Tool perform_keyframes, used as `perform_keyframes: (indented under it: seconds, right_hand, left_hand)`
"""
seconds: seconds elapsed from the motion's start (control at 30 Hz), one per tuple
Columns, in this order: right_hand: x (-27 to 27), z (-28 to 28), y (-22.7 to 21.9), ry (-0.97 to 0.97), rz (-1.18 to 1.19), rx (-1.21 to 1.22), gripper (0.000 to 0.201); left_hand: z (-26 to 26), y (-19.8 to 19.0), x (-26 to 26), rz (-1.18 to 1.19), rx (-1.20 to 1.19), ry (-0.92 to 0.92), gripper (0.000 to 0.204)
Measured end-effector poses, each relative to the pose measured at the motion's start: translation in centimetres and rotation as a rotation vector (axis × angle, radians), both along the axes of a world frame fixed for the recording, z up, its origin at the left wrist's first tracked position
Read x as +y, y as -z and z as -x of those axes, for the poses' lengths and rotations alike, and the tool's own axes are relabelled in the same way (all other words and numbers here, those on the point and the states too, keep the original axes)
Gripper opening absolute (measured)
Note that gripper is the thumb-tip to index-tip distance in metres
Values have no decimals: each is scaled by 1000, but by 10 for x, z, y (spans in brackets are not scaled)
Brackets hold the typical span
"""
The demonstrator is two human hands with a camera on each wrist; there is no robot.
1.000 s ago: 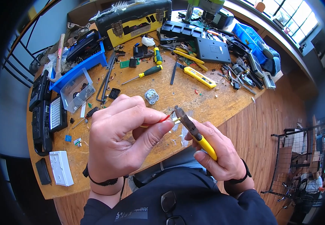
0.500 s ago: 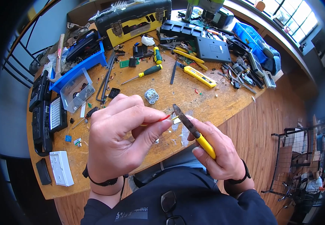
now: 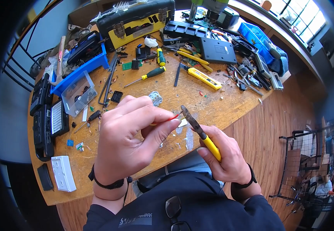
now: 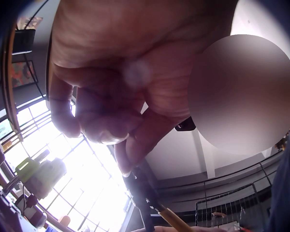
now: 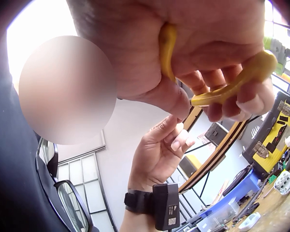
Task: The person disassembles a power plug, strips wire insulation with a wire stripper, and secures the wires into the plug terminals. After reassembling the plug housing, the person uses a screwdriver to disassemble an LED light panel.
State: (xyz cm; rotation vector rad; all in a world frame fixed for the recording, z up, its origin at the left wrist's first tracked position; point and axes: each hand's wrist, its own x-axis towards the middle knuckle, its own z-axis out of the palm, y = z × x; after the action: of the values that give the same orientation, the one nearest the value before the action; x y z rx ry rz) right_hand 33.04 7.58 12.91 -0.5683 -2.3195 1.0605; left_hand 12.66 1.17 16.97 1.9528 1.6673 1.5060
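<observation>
In the head view my left hand (image 3: 126,138) pinches a red wire (image 3: 174,117) and a thin yellow wire (image 3: 152,124) between thumb and forefinger, their ends pointing right. My right hand (image 3: 228,158) grips cutting pliers (image 3: 212,149) with yellow handles and dark, worn metal jaws. Those jaws stand right at the wire ends, just past the left fingertips. The right wrist view shows the yellow handles (image 5: 232,92) spread, with fingers curled round one of them. Behind the left hand a grey round connector (image 3: 157,99) lies on the table, partly covered by the knuckles.
On the wooden table (image 3: 213,111) lie a green-black screwdriver (image 3: 153,72), a yellow utility knife (image 3: 204,78) and more pliers (image 3: 194,57). A black-yellow toolbox (image 3: 136,29), blue bins (image 3: 255,40) and a clear box (image 3: 76,94) stand behind. At front left sits a white plastic casing (image 3: 63,173).
My left hand has shifted slightly right with the wires and now overlaps the grey connector in the head view. The pliers have tilted a little, their jaws staying near the wire ends.
</observation>
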Motion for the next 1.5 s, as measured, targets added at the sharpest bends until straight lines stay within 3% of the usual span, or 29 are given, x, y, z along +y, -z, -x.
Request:
perform_keyframes:
  seconds: [0.4,0.73,0.83,0.9,0.93,1.03,1.1,1.13,1.27,1.33,1.37,1.43,1.5]
  right_hand:
    - [6,4,11,136,-138,-7,36]
    - [12,7,20,196,-24,-15,29]
    - [13,5,8,114,108,-17,35]
    - [14,1,-5,-7,727,-126,38]
    - [14,2,-4,-7,728,-126,38]
    - [14,8,8,-68,517,-17,49]
    - [15,19,22,211,-332,56,60]
    - [16,22,26,247,-383,56,67]
    - [14,27,25,204,-283,91,64]
    - [13,22,15,15,405,29,58]
    - [13,22,14,16,405,28,58]
    - [13,24,12,26,25,92,47]
    - [9,27,10,112,-90,66,44]
  left_hand:
    - [4,15,21,89,-44,15,8]
    - [6,27,33,135,-149,31,10]
    - [8,22,29,136,-161,55,10]
    - [9,19,26,141,-175,70,10]
    - [10,18,25,124,-170,89,9]
    - [13,15,22,109,-152,100,9]
    - [13,15,21,111,-139,91,9]
    - [13,15,22,123,-173,63,9]
    - [15,18,22,143,-262,41,10]
    - [16,13,19,185,-298,35,11]
    - [16,11,17,225,-333,28,12]
    - [16,8,12,222,-297,44,16]
    - [17,8,10,219,-263,59,21]
